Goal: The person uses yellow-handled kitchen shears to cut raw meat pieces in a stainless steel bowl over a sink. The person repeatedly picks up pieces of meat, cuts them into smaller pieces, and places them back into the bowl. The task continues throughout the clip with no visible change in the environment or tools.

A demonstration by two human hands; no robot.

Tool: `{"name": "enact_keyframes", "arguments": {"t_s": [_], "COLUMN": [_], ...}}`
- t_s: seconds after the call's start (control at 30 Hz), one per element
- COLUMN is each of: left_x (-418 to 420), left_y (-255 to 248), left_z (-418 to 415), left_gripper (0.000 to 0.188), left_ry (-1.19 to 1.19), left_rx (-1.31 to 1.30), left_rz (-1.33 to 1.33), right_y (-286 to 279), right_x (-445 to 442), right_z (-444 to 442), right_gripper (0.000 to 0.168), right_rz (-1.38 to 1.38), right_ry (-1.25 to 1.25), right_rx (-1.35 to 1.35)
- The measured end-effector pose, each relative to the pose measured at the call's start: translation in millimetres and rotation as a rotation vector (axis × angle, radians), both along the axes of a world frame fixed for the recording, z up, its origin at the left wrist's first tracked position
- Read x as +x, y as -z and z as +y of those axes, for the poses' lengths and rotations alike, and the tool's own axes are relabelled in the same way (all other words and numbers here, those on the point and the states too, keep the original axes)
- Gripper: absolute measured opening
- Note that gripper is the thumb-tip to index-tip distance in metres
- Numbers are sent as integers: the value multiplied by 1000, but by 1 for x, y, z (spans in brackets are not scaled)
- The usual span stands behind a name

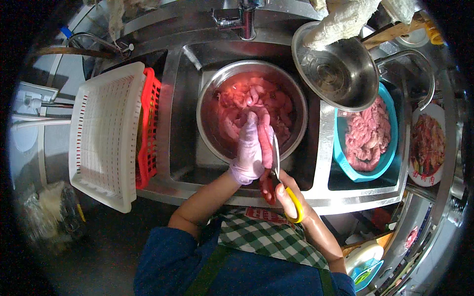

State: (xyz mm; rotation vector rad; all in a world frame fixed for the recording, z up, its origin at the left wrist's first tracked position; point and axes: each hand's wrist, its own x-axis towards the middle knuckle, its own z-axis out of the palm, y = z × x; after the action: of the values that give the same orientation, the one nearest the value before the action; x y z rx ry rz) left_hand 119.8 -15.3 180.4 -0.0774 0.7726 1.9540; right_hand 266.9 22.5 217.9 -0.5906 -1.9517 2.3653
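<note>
My left hand (249, 151), in a thin pale glove, grips a long pink piece of raw intestine (264, 137) over a round steel basin (204, 122). My bare right hand (291, 199) holds scissors (296, 207) with yellow handles. Their blades point away from me, along the right side of the intestine. A darker red end of meat (267, 187) hangs between my hands, near the sink's front edge. More pink raw intestines (231, 122) lie in reddish liquid in the basin, which stands in the steel sink (187, 148).
A white plastic basket (103, 137) and a red basket (150, 129) lean at the left. At right, a turquoise tub (337, 159) holds more intestines under a tilted steel bowl (333, 74). A faucet (247, 22) rises behind the basin. An oval plate of meat (427, 144) lies far right.
</note>
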Motion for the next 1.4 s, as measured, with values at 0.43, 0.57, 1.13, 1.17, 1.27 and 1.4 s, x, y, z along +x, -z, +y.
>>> {"name": "enact_keyframes", "arguments": {"t_s": [0.43, 0.57, 1.13, 1.17, 1.27, 1.4], "left_x": [-14, -11, -46, -44, -31, -28], "left_y": [5, 11, -15, -14, -25, -16], "left_z": [-8, -8, -1, -2, 5, 7], "left_gripper": [60, 64, 20, 19, 27, 42], "left_ry": [10, 40, 188, 143, -54, -25], "left_rx": [13, 15, 193, 222, 32, 70], "left_rz": [287, 499, -462, -380, -118, 6], "right_y": [-8, -6, 23, 24, 24, 17], "right_x": [-10, -7, -11, -10, -6, -7], "right_z": [-6, -3, 7, 5, 2, -2], "right_gripper": [72, 77, 67, 66, 54, 53], "right_rz": [18, 8, 89, 73, 33, 53], "right_ry": [24, 34, 78, 78, 30, 8], "right_rx": [-389, -427, 669, 665, 540, 305]}}
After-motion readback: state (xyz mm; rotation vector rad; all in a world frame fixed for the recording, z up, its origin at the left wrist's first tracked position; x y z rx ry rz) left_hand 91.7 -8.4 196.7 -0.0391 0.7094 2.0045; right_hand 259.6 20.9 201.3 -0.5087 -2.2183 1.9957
